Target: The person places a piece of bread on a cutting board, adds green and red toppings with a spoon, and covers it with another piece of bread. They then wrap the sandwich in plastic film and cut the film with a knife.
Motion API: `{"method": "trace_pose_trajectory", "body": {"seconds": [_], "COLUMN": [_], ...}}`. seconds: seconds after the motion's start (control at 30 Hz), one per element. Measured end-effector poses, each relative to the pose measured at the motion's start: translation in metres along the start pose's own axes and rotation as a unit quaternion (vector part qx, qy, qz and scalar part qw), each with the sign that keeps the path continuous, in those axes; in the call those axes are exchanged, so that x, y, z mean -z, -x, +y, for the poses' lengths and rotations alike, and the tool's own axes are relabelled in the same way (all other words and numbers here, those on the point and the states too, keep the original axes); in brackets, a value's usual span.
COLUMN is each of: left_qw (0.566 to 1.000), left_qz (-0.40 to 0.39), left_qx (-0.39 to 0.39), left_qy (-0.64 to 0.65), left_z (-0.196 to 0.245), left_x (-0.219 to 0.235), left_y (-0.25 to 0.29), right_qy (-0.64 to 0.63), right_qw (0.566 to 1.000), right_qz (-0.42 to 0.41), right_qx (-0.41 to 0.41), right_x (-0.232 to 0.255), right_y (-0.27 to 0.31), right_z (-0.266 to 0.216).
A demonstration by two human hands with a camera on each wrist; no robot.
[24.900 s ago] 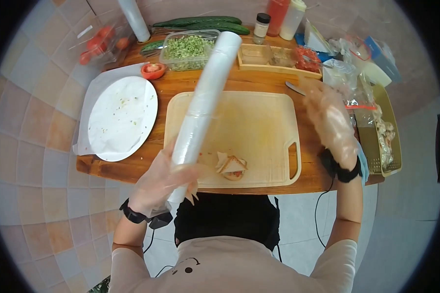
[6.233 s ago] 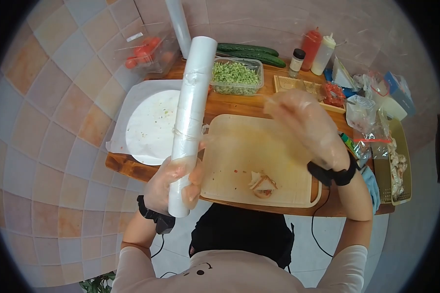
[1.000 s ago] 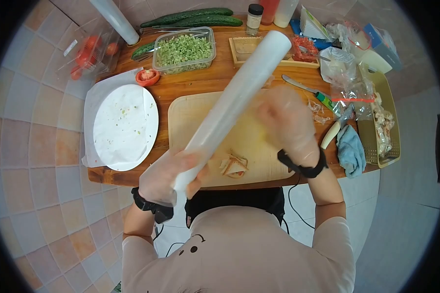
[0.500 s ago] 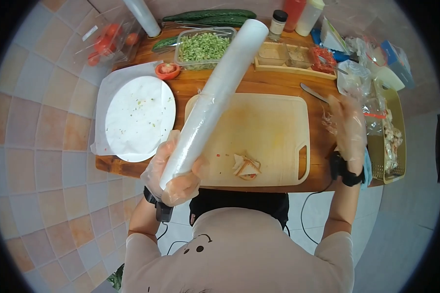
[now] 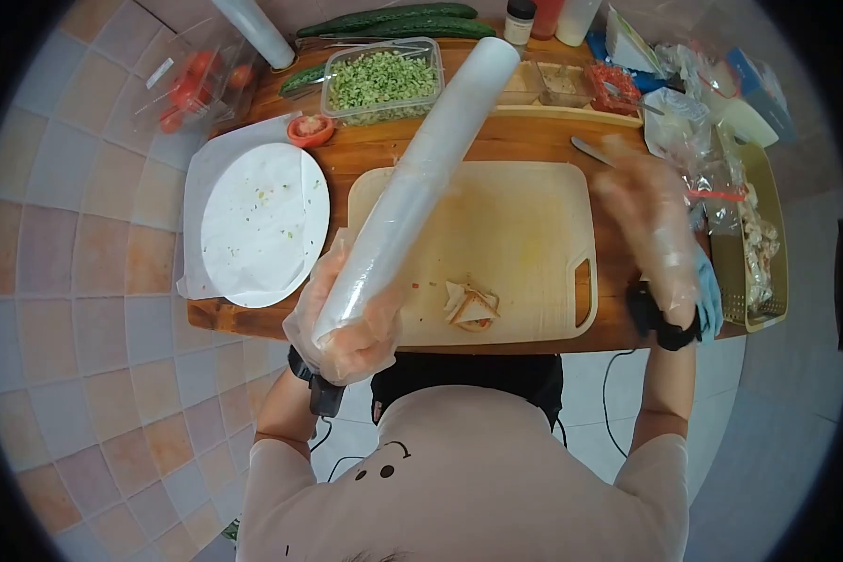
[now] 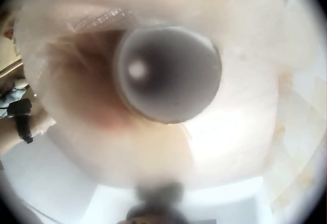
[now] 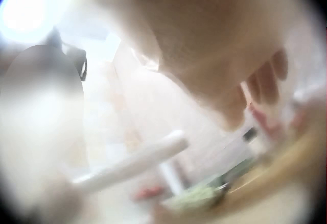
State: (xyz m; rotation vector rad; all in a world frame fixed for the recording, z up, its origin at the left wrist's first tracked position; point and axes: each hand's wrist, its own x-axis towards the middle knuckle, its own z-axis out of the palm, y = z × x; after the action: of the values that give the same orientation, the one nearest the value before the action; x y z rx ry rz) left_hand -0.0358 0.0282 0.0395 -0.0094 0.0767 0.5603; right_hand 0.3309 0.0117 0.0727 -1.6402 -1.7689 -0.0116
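Note:
My gloved left hand (image 5: 356,347) grips the lower end of a long roll of clear plastic film (image 5: 412,187), tilted up and right over the cutting board (image 5: 525,215). In the left wrist view the left hand (image 6: 92,96) wraps round the roll's hollow end (image 6: 168,76). My right hand (image 5: 660,229), gloved and blurred, is raised right of the board, apart from the roll. The right wrist view shows the right hand (image 7: 204,45) with loosely extended fingers and nothing visible in them. A small cut sandwich (image 5: 473,306) lies near the board's front edge.
At the left is a paper-lined white plate (image 5: 253,229). Behind stand a tub of chopped greens (image 5: 384,84), a tomato half (image 5: 310,130) and a wooden condiment tray (image 5: 571,113). A knife (image 5: 590,151), blue cloth (image 5: 707,295) and basket (image 5: 773,281) are at the right.
My right hand has moved from over the board to its right side, then slightly left in the last half second. My left hand keeps its grip on the roll, which has tilted a little.

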Motion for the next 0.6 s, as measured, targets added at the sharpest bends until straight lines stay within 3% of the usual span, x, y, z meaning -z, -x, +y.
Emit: {"method": "trace_pose_trajectory", "body": {"seconds": [0.07, 0.1, 0.17, 0.23, 0.27, 0.33, 0.4, 0.5, 0.57, 0.6], "left_qw": [1.0, 0.999, 0.992, 0.992, 0.996, 0.997, 0.994, 0.914, 0.868, 0.842], "left_qz": [0.025, 0.036, 0.101, 0.095, 0.056, 0.023, 0.039, 0.169, 0.184, 0.191], "left_qx": [0.004, 0.006, -0.011, 0.003, 0.027, 0.038, 0.016, -0.055, -0.026, -0.01], "left_qy": [-0.013, -0.02, -0.077, -0.087, -0.07, -0.07, -0.104, -0.365, -0.46, -0.505], "left_z": [-0.004, -0.005, -0.006, -0.007, -0.006, -0.002, 0.001, 0.0, 0.007, 0.009], "left_x": [-0.001, -0.001, 0.005, 0.007, 0.006, 0.005, 0.005, -0.008, -0.015, -0.021], "left_y": [-0.005, -0.007, -0.008, -0.007, -0.009, -0.01, -0.008, -0.005, 0.001, 0.003], "right_qy": [-0.09, -0.111, -0.291, -0.427, -0.363, -0.365, -0.36, -0.326, -0.28, -0.274], "right_qw": [0.98, 0.981, 0.934, 0.86, 0.874, 0.888, 0.898, 0.923, 0.951, 0.952], "right_qz": [-0.175, -0.153, -0.203, -0.256, -0.302, -0.266, -0.246, -0.205, -0.131, -0.138], "right_qx": [-0.01, 0.045, -0.035, -0.109, -0.114, -0.082, -0.055, -0.02, 0.003, 0.015], "right_x": [-0.006, -0.022, -0.037, -0.048, -0.05, -0.056, -0.058, -0.057, -0.059, -0.06], "right_y": [-0.005, -0.002, -0.006, -0.019, -0.025, -0.023, -0.022, -0.022, -0.02, -0.019], "right_z": [-0.038, -0.046, -0.073, -0.087, -0.081, -0.081, -0.08, -0.077, -0.077, -0.075]}}
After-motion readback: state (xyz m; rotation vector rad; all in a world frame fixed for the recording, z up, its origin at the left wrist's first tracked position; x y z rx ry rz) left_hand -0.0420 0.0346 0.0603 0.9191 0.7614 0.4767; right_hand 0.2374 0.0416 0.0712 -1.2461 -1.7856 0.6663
